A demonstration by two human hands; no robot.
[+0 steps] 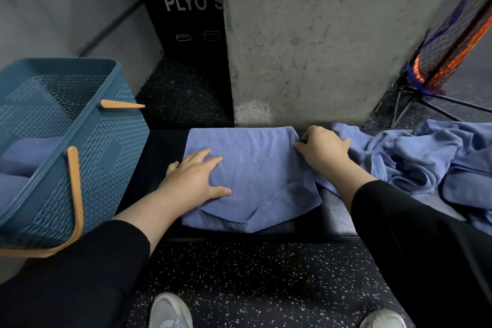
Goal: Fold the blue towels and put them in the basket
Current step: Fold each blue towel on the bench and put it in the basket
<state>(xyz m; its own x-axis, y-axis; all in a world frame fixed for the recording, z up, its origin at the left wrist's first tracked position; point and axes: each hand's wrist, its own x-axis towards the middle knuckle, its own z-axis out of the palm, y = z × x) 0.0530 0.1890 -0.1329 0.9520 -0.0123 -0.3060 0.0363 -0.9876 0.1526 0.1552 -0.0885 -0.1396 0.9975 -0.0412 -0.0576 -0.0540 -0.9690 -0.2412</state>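
A half-folded blue towel (255, 168) lies flat on the black bench (332, 224) in front of me. My left hand (193, 181) presses flat on the towel's left part, fingers spread. At the towel's right edge my right hand (323, 149) curls its fingers and pinches the fabric. A heap of unfolded blue towels (426, 160) lies on the bench to the right, touching my right forearm. The teal basket (106, 141) with tan handles stands at the left, and folded blue towels (24, 157) show inside it.
A concrete pillar (319, 34) rises right behind the bench. A black plyo box (186, 21) stands at the back, left of the pillar. A rolled net on a stand (447, 53) leans at far right. Speckled rubber floor (253, 274) and my shoes lie below.
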